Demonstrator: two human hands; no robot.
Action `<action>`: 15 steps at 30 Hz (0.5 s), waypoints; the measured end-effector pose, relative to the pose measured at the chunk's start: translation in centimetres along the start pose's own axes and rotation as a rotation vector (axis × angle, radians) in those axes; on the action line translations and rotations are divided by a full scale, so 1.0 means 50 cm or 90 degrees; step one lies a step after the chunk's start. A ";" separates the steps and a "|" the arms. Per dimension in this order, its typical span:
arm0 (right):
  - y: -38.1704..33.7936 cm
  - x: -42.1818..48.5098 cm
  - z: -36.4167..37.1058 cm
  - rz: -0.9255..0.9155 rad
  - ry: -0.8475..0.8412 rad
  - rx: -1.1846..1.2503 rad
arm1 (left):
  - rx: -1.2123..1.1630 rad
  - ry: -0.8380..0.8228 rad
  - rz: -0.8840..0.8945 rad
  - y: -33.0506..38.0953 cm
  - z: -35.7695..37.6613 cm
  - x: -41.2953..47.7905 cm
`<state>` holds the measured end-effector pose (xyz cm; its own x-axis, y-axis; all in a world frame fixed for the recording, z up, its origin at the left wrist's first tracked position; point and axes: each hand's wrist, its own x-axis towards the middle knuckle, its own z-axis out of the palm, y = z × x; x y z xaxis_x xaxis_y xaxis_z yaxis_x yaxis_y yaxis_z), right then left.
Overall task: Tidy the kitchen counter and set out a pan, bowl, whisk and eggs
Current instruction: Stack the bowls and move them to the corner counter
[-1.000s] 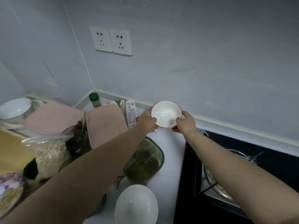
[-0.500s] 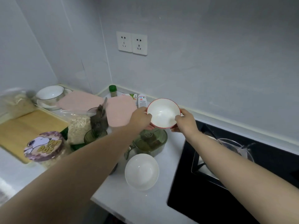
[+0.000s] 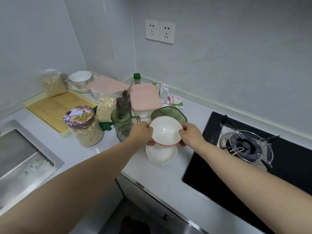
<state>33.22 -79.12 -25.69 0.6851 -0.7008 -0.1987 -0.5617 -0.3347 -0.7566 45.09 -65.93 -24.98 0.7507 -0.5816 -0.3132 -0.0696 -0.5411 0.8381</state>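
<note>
A white bowl with a red rim (image 3: 165, 130) hangs just above a plain white bowl (image 3: 161, 154) that stands on the counter near the front edge. My left hand (image 3: 141, 132) grips its left rim and my right hand (image 3: 190, 134) grips its right rim. No pan, whisk or eggs can be made out.
Behind the bowls sit a green lidded dish (image 3: 170, 112), a green glass mug (image 3: 122, 119), pink-lidded boxes (image 3: 145, 98), a milk carton (image 3: 177, 101), oat bags and a cartoon-lidded jar (image 3: 82, 125). A wooden board (image 3: 55, 107) and sink (image 3: 20, 154) lie left; the black hob (image 3: 253, 149) lies right.
Both hands have brought the red-rimmed bowl from near the back wall toward me and down, until it hovers over the plain white bowl. My view has pulled back and to the left.
</note>
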 end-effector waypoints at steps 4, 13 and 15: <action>0.015 -0.011 0.020 0.007 -0.025 -0.040 | 0.044 -0.013 -0.030 -0.029 0.004 -0.006; 0.043 -0.016 0.046 0.016 -0.058 -0.085 | 0.115 -0.030 -0.038 -0.076 0.017 -0.008; 0.047 -0.015 0.050 0.019 -0.058 -0.089 | 0.140 -0.025 -0.022 -0.079 0.017 -0.007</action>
<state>32.52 -77.82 -28.88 0.7030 -0.6537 -0.2802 -0.6370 -0.4035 -0.6568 44.55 -64.12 -28.56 0.7294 -0.5816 -0.3603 -0.1896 -0.6778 0.7104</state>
